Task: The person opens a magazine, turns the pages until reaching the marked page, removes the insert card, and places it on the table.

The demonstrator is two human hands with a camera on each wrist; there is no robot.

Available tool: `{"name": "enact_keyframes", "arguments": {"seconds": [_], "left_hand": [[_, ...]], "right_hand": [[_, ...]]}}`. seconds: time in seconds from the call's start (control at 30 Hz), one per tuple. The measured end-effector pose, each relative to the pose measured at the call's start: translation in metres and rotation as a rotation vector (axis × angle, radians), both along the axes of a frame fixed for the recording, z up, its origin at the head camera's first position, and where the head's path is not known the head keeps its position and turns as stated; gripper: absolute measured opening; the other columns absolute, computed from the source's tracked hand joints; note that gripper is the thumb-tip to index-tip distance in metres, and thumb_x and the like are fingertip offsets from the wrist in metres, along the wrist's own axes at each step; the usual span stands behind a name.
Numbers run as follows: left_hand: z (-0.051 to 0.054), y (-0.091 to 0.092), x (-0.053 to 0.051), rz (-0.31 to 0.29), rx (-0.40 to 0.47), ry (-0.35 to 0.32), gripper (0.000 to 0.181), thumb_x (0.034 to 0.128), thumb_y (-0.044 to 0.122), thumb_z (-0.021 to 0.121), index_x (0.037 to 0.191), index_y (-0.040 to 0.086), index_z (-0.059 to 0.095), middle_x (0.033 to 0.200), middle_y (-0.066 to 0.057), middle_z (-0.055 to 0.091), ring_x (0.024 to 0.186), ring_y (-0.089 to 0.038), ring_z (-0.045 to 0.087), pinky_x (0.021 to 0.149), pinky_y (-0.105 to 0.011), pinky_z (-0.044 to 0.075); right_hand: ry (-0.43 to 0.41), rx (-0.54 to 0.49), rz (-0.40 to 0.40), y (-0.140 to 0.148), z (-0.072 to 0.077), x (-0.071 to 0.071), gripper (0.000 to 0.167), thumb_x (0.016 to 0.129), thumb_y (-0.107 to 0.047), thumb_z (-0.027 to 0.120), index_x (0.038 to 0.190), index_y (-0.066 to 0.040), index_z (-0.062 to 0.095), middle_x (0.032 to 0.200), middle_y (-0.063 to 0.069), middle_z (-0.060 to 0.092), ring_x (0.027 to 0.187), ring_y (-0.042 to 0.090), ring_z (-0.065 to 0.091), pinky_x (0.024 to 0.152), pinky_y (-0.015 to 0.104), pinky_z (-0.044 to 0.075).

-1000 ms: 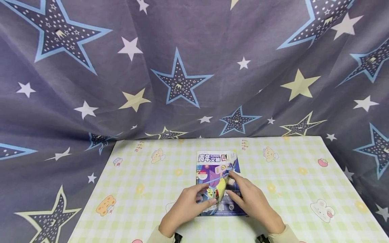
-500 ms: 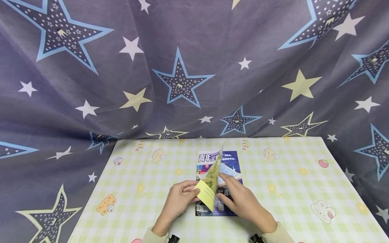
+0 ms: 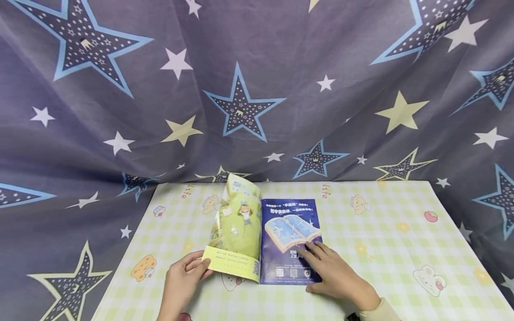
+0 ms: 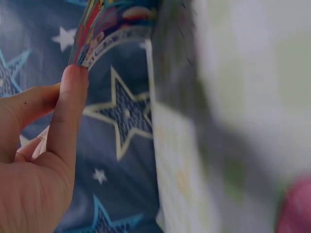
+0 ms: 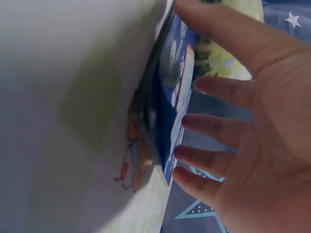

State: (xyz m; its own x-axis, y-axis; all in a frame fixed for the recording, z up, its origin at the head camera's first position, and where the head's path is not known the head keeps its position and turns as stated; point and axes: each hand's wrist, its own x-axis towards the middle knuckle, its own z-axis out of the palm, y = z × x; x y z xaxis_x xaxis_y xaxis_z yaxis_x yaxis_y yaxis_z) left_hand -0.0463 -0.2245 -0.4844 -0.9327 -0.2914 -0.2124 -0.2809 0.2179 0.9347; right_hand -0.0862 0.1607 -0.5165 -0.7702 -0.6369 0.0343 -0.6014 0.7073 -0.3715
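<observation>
A magazine lies opened on the table, its right page dark blue with a picture of an open book. My left hand pinches the lower left corner of the raised cover, whose inner side is green and yellow. That cover stands tilted up at the left of the spine. In the left wrist view, thumb and fingers of the left hand grip the cover's edge. My right hand rests with extended fingers on the lower right part of the blue page. The right wrist view shows this hand beside the magazine's edge.
The table has a green and white checked cloth with cartoon prints. Behind it hangs a dark curtain patterned with stars. Table surface stretches out on both sides of the magazine.
The left hand has moved left with the cover, which has swung from the closed magazine over to the left side. The blue page is uncovered. The right hand has shifted to the right.
</observation>
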Motion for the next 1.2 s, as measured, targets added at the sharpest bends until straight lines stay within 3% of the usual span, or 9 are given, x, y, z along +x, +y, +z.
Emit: {"name": "enact_keyframes", "arguments": {"seconds": [0.23, 0.5, 0.63, 0.77, 0.9, 1.03, 1.2], "left_hand": [[-0.011, -0.024, 0.012, 0.036, -0.157, -0.1, 0.035, 0.0924, 0.012, 0.072, 0.123, -0.004, 0.065, 0.089, -0.009, 0.075, 0.076, -0.024, 0.074, 0.067, -0.029, 0.06], [-0.026, -0.03, 0.012, 0.02, -0.255, -0.138, 0.033, 0.0924, 0.012, 0.072, 0.121, -0.004, 0.066, 0.085, -0.004, 0.074, 0.072, -0.02, 0.073, 0.062, -0.025, 0.059], [-0.029, -0.033, 0.01, -0.006, -0.377, -0.139, 0.033, 0.0931, 0.019, 0.071, 0.12, 0.0, 0.069, 0.096, -0.01, 0.075, 0.092, -0.03, 0.072, 0.08, -0.041, 0.058], [-0.03, -0.034, 0.01, -0.01, -0.443, -0.13, 0.034, 0.0933, 0.022, 0.069, 0.12, 0.001, 0.07, 0.11, -0.014, 0.073, 0.108, -0.036, 0.066, 0.094, -0.056, 0.049], [-0.028, -0.028, 0.007, 0.006, -0.387, -0.103, 0.036, 0.0931, 0.019, 0.071, 0.123, -0.002, 0.067, 0.111, -0.015, 0.072, 0.102, -0.028, 0.07, 0.091, -0.048, 0.054], [-0.023, -0.016, 0.001, -0.007, -0.335, -0.065, 0.037, 0.0928, 0.02, 0.072, 0.124, 0.0, 0.067, 0.111, -0.013, 0.073, 0.1, -0.024, 0.071, 0.087, -0.04, 0.057], [-0.016, 0.005, -0.007, -0.069, -0.234, -0.017, 0.036, 0.0927, 0.019, 0.073, 0.124, 0.002, 0.068, 0.111, -0.01, 0.073, 0.1, -0.023, 0.071, 0.086, -0.033, 0.058]], "right_hand": [[-0.049, 0.027, 0.007, 0.005, -0.006, 0.0, 0.079, 0.079, -0.041, 0.083, 0.143, -0.006, 0.053, 0.15, 0.025, 0.042, 0.136, 0.052, 0.035, 0.109, 0.064, 0.032], [-0.038, 0.013, 0.034, 0.009, -0.003, -0.002, 0.059, 0.088, -0.038, 0.076, 0.135, -0.005, 0.061, 0.144, 0.021, 0.05, 0.131, 0.044, 0.046, 0.106, 0.064, 0.035], [0.013, -0.014, 0.037, 0.013, 0.0, -0.002, 0.04, 0.093, -0.03, 0.071, 0.125, -0.008, 0.067, 0.129, 0.01, 0.064, 0.12, 0.033, 0.057, 0.103, 0.058, 0.042], [0.098, -0.075, -0.037, 0.015, 0.001, -0.003, 0.03, 0.092, -0.024, 0.073, 0.117, -0.008, 0.071, 0.109, 0.004, 0.072, 0.102, 0.023, 0.067, 0.094, 0.049, 0.051], [0.165, -0.113, -0.189, 0.016, 0.001, -0.006, 0.039, 0.088, -0.028, 0.078, 0.119, -0.006, 0.069, 0.104, 0.004, 0.071, 0.091, 0.019, 0.066, 0.083, 0.042, 0.056], [0.186, -0.14, -0.317, 0.016, -0.001, -0.007, 0.044, 0.083, -0.034, 0.083, 0.116, -0.009, 0.067, 0.094, -0.001, 0.064, 0.076, 0.011, 0.055, 0.066, 0.032, 0.052], [0.178, -0.203, -0.36, 0.014, -0.001, -0.008, 0.035, 0.082, -0.035, 0.084, 0.098, -0.015, 0.06, 0.074, -0.012, 0.049, 0.061, 0.003, 0.04, 0.052, 0.023, 0.039]]}}
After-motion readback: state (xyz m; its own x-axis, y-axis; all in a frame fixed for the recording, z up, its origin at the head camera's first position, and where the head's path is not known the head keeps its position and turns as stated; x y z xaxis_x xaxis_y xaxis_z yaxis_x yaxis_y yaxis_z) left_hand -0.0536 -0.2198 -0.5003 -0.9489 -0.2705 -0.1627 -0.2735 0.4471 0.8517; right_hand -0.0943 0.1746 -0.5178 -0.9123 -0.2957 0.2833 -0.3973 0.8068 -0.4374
